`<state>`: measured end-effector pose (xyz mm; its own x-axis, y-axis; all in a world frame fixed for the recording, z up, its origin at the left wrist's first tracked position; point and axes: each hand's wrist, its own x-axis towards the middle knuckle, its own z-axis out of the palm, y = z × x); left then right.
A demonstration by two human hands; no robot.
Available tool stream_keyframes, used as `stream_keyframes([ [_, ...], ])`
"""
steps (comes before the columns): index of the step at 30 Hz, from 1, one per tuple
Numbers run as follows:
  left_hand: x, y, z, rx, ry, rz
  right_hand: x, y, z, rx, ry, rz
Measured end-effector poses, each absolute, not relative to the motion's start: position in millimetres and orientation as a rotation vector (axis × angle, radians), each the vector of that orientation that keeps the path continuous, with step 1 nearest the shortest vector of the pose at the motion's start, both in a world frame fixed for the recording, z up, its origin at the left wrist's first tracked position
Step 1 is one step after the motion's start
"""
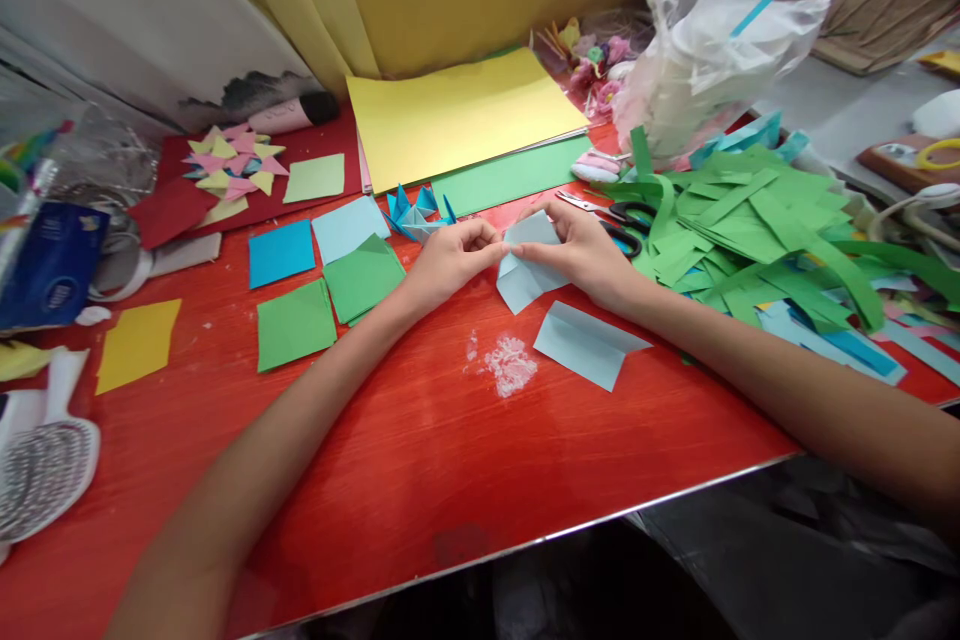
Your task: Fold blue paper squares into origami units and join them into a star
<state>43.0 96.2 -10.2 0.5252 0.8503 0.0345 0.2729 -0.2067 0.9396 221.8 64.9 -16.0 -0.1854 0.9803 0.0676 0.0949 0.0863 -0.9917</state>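
Over the middle of the red table, a creased light-blue paper square (525,282) is held between both hands. My left hand (459,258) pinches its left edge between thumb and finger. My right hand (581,248) is closed on its right side, with the thumb on the near face and the fingers partly hidden behind. Just below lies another light-blue sheet (589,345) with a fold line, resting on the table. Beyond my left hand stand folded blue paper pieces (416,215). Black-handled scissors (626,220) lie beyond my right hand.
Green paper squares (296,325), a blue square (281,253) and a yellow piece (139,345) lie left. Green paper strips (750,220) heap up at right, before a plastic bag (705,70). Yellow sheets (465,115) lie at the back. A hairbrush (49,470) sits near left.
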Motion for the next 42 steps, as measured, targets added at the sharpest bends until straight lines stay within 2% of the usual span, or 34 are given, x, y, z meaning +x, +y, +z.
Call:
stream_keyframes([
  [6,43.1,94.9,-8.3,1.800,0.960,0.653,221.2,66.9,-20.8,-1.223,-1.327,1.171],
  [17,41.7,94.1,-9.4,1.797,0.943,0.672,220.5,69.0,-18.3,-1.089,-1.061,1.250],
  [28,44.1,92.9,-8.3,1.636,0.897,0.744,223.7,67.2,-18.2,-1.100,-1.468,1.233],
  [42,41.3,98.2,-14.9,1.524,0.878,0.851,227.3,69.5,-21.9,-1.015,-1.371,1.379],
])
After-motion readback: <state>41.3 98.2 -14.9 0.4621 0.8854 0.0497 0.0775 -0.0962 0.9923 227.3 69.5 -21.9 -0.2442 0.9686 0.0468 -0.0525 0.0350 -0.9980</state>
